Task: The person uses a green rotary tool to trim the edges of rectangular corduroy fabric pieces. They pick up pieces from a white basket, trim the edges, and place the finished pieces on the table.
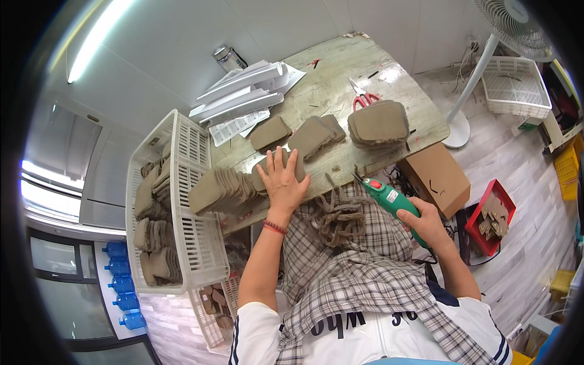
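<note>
My left hand [283, 179] lies with its fingers spread on a brown flat pad [260, 176] at the table's near edge. In my right hand [421, 220] is a green handheld power tool [387, 198] with a red switch, its thin dark tip pointing up and left, apart from the pads. Left of my left hand, a row of similar pads [219, 190] leans in a fanned stack. Beyond it lie a small pile [271, 132], a second pile [316, 135] and a taller stack [379, 121]. Curled brown strips [340, 219] rest on the checked apron [316, 267] over my lap.
A white plastic crate [201, 237] filled with pads stands at the left. On the table [420, 91] are red-handled scissors [364, 97] and papers [243, 97]. To the right are a cardboard box [437, 176], a red tray [508, 213] of brown pieces and a fan [459, 131].
</note>
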The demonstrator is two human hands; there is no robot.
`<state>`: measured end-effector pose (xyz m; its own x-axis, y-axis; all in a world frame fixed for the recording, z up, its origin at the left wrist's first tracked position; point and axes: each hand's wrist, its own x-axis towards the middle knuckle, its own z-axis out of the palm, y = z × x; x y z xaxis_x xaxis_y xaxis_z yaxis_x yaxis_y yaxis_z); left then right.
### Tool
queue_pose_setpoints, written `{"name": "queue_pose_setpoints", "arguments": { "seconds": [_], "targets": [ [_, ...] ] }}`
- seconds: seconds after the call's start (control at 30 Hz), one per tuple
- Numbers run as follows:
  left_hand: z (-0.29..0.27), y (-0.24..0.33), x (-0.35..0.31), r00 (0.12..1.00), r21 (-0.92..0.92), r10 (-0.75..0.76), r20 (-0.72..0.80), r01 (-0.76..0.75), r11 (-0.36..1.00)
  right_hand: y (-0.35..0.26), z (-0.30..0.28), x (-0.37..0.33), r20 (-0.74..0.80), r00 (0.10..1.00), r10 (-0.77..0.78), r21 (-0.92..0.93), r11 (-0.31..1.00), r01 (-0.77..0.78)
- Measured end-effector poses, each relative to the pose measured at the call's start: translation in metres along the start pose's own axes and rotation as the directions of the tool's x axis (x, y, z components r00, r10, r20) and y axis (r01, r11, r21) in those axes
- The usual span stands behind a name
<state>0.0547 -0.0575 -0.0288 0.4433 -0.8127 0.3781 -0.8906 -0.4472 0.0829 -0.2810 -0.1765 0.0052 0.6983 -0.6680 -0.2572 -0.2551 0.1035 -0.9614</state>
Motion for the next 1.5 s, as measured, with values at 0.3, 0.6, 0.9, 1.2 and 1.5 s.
{"name": "queue_pose_setpoints", "arguments": {
  "seconds": [0.3, 0.6, 0.9, 1.2, 1.5],
  "targets": [
    [0.001, 0.017, 0.041, 0.986, 0.076, -0.070, -0.152, 0.082, 0.994, 0.005, 0.000, -0.005, -0.023, 1.000, 0.020, -0.056, 0.998, -0.022],
    [0.052, 0.008, 0.127, 0.848, 0.205, -0.230, 0.478, 0.147, 0.968, 0.015, 0.008, -0.004, -0.028, 0.999, -0.041, -0.176, 0.984, 0.036],
    [0.044, -0.007, 0.117, 0.997, -0.117, 0.064, 0.040, -0.059, 0.991, 0.010, 0.010, -0.003, -0.036, 0.999, -0.032, -0.122, 0.992, 0.028],
    [0.033, -0.015, 0.121, 0.918, -0.980, -0.367, 0.148, 0.088, -0.176, -0.008, 0.027, 0.015, -0.127, 0.985, -0.120, -0.036, 0.993, 0.116],
    [-0.008, 0.050, 0.048, 0.829, -0.791, -0.444, 0.340, -0.003, -0.612, -0.031, 0.042, 0.014, -0.199, 0.968, -0.154, -0.044, 0.988, 0.148]
  ]
}}
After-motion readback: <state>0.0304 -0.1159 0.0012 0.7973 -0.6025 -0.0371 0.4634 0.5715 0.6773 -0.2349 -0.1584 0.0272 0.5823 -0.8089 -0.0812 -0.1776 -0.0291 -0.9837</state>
